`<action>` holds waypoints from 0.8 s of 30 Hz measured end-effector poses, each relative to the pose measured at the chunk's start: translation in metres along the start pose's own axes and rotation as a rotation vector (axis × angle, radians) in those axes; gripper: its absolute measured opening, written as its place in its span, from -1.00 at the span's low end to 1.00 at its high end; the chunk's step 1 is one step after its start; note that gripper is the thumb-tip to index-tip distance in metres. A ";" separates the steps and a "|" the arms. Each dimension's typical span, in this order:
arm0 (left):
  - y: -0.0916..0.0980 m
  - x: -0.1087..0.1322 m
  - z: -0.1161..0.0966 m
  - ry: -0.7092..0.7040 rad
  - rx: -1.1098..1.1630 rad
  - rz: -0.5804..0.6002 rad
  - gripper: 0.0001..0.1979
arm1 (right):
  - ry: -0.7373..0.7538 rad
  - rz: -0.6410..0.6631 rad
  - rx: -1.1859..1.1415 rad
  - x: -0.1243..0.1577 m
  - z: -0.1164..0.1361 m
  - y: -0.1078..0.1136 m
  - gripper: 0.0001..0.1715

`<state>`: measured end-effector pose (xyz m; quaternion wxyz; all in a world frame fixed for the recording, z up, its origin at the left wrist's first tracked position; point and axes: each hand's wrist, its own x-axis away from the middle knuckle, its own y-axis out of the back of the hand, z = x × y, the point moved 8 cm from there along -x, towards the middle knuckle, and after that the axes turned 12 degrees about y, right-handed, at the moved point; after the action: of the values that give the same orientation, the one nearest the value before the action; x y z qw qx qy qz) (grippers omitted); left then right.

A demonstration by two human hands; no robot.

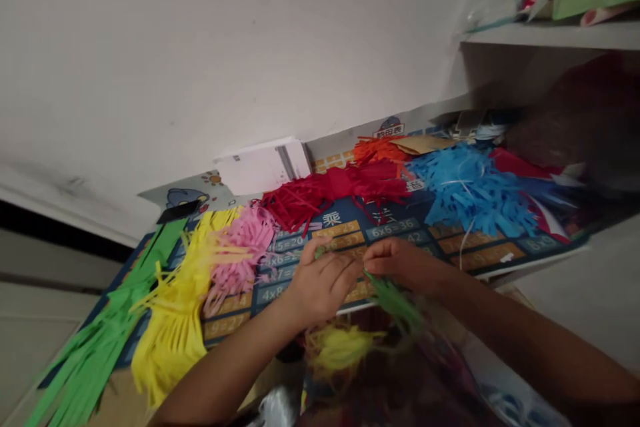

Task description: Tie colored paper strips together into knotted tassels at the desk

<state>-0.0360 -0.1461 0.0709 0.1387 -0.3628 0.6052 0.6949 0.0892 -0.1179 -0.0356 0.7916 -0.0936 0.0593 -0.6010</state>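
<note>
My left hand [320,283] and my right hand [400,263] meet over the front edge of a blue multiplication-table mat [390,230]. Both hands are closed in a pinch on a bundle of green paper strips [395,303] that hangs down between them. A blurred yellow tassel of paper strips [340,347] lies just below the hands. On the mat lie cut paper fringes: green [100,347], yellow [175,307], pink [240,247], red [330,190], orange [380,147] and blue [465,190].
A white wall rises behind the mat. A white box [260,167] leans against it. A shelf [550,33] at the upper right holds coloured paper. More paper scraps and a plastic bag lie low in view near my lap.
</note>
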 end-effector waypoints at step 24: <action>-0.033 0.029 0.025 0.647 0.447 -0.276 -0.93 | 0.621 -0.410 0.116 0.019 0.006 0.005 -0.94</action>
<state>-0.0436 -0.1220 0.0267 0.1085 -0.6012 0.6992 0.3713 0.0998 -0.1345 -0.0302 0.6032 0.1282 0.2422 -0.7490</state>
